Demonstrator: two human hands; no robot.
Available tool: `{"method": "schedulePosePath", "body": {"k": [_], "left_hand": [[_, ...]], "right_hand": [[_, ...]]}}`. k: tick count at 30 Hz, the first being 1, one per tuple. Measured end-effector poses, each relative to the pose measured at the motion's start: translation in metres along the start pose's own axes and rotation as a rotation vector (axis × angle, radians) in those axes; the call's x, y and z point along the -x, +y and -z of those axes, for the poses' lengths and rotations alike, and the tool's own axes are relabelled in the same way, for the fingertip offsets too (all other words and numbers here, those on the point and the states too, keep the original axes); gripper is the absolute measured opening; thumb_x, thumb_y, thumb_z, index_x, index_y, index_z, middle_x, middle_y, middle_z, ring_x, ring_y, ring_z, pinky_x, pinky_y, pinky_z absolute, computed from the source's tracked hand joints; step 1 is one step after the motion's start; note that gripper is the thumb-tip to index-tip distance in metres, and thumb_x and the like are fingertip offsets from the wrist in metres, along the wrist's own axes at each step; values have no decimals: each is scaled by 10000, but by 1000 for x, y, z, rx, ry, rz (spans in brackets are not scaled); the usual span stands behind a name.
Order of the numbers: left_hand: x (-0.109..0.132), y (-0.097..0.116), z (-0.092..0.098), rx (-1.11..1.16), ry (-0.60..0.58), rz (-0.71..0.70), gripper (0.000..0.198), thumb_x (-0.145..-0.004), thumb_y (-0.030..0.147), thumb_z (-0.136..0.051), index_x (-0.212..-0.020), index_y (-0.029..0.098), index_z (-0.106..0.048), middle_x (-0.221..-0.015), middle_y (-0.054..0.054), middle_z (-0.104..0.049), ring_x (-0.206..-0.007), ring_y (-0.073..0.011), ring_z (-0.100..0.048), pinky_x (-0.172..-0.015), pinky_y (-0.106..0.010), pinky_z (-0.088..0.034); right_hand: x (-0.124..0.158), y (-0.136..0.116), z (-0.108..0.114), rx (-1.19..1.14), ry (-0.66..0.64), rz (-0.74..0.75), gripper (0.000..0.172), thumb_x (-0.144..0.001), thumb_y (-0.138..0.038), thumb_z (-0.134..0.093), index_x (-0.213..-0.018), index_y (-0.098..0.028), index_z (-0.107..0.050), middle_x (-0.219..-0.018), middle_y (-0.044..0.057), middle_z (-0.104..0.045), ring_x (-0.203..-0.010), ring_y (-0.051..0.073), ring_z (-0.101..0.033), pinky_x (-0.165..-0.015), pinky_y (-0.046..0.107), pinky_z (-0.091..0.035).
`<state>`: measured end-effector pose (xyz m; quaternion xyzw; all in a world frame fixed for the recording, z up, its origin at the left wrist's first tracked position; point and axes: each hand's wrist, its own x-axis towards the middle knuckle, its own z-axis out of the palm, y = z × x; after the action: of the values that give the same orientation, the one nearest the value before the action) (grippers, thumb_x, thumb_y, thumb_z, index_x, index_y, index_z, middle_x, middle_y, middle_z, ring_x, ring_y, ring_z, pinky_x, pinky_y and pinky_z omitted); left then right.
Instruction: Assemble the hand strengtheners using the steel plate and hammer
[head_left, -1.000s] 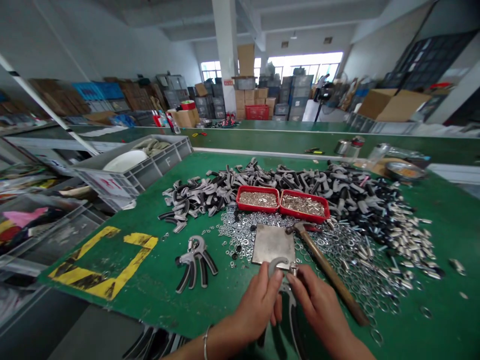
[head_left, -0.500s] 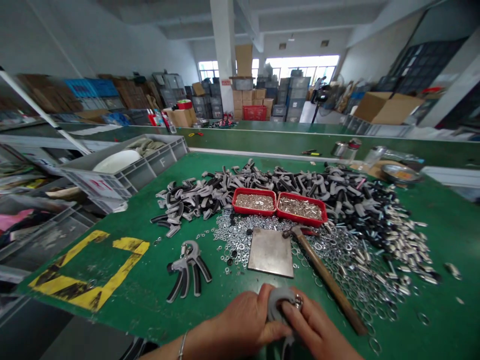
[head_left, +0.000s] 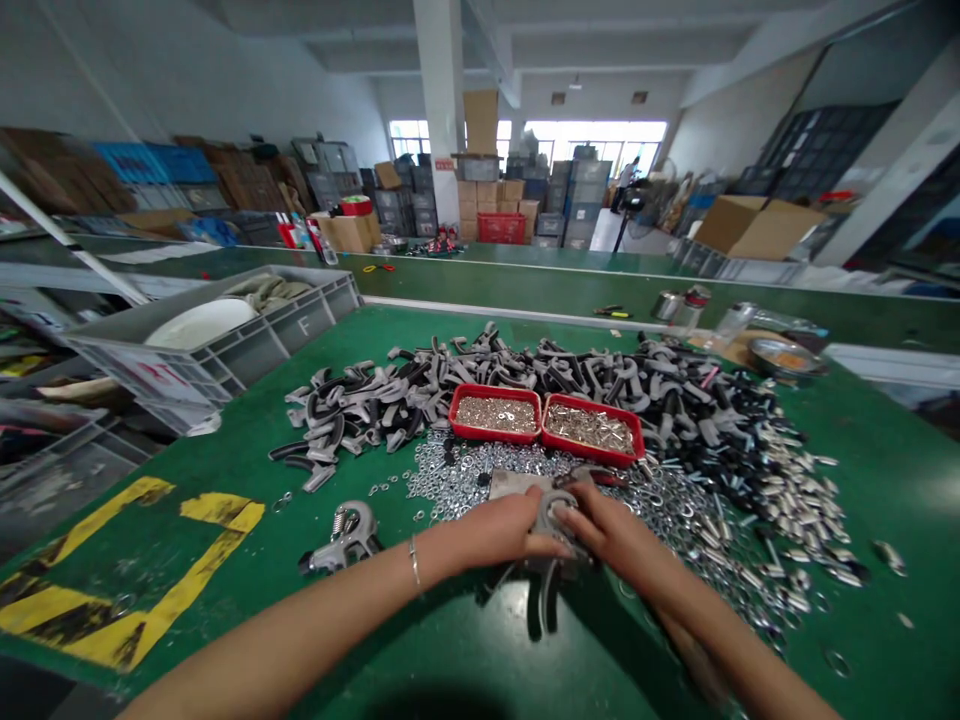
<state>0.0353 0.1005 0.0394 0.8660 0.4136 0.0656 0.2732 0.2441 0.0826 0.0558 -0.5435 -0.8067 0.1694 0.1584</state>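
Both my hands grip one grey and black hand gripper (head_left: 550, 598), its handles pointing down toward me. My left hand (head_left: 504, 530) has its fingers round the left side of the curved grey head. On the right side, my right hand (head_left: 592, 518) presses its thumb and fingers against the same head. Under and behind them lies the square metal plate (head_left: 517, 484), mostly covered by the hands. The hammer (head_left: 589, 476) rests beside the plate, its wooden handle largely behind my right arm. Another hand gripper (head_left: 346, 540) with a spring lies left of my left forearm.
Two red trays (head_left: 495, 435) of tiny metal parts stand before a heap of grey handles (head_left: 510, 360). Loose washers (head_left: 465, 475) spread around the plate, and metal sleeves (head_left: 806, 510) pile up at right. A grey crate (head_left: 300, 325) stands at the left edge.
Both hands have moved forward, up to the metal plate, carrying the hand gripper with them. My forearms now cover part of the other hand gripper and the hammer's handle.
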Motion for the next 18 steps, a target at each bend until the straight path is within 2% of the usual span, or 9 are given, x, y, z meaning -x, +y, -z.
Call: {"method": "schedulePosePath", "body": {"k": [1, 3, 5, 8, 10, 13, 16, 18], "left_hand": [[-13, -8, 2, -98, -17, 27, 670, -776, 690, -617, -1187, 163, -575, -942, -145, -719, -790, -301, -703, -594, -313, -464], [-34, -20, 3, -290, -70, 72, 602, -761, 664, -660, -1071, 149, -634, -909, -164, -728, -817, -325, -708, -653, -336, -498], [-50, -25, 8, -429, -117, 57, 600, -748, 688, -656, -970, 130, -665, -819, -172, -728, -791, -339, -711, -682, -361, -516], [-81, -23, 29, -554, -23, -31, 590, -855, 671, -528, -989, 113, -663, -785, -168, -725, -757, -322, -717, -670, -370, -531], [-112, -20, 46, -582, 91, -81, 441, -958, 510, -474, -1034, 116, -656, -815, -156, -731, -775, -298, -721, -671, -360, -535], [-166, -21, 60, -606, 111, -145, 231, -979, 219, -473, -1022, 124, -680, -920, -153, -739, -873, -265, -716, -739, -349, -528], [-206, -27, 51, -606, 55, -169, 188, -924, 119, -529, -921, 115, -717, -936, -164, -742, -915, -265, -705, -809, -372, -506], [-218, -32, 39, -612, 26, -177, 171, -896, 100, -560, -849, 98, -724, -881, -176, -742, -876, -273, -704, -827, -400, -489]], "right_hand": [[-20, 16, 6, 65, 47, -20, 262, -973, -344, -486, -1104, -186, -649, -965, 70, -721, -875, 206, -671, -764, 294, -509], [-57, 49, 18, 172, 108, -66, 238, -955, -294, -511, -1012, -163, -701, -988, 116, -698, -955, 250, -627, -831, 351, -475], [-85, 76, 23, 250, 132, -105, 233, -935, -261, -531, -900, -149, -733, -970, 149, -681, -982, 282, -588, -852, 387, -447], [-115, 102, 17, 338, 125, -130, 214, -910, -248, -572, -819, -148, -737, -952, 163, -674, -993, 292, -556, -844, 387, -432], [-129, 110, 8, 369, 107, -140, 176, -893, -251, -601, -819, -154, -727, -961, 152, -672, -993, 287, -552, -812, 367, -440], [-140, 116, -4, 387, 79, -144, 114, -880, -242, -620, -877, -168, -707, -994, 127, -668, -995, 279, -560, -745, 332, -459], [-141, 119, -11, 386, 82, -149, 131, -903, -226, -574, -940, -162, -682, -1044, 145, -651, -1042, 295, -552, -745, 341, -472], [-138, 120, -14, 368, 100, -161, 172, -930, -215, -515, -964, -155, -673, -1057, 165, -643, -1072, 311, -539, -774, 364, -474]]}}
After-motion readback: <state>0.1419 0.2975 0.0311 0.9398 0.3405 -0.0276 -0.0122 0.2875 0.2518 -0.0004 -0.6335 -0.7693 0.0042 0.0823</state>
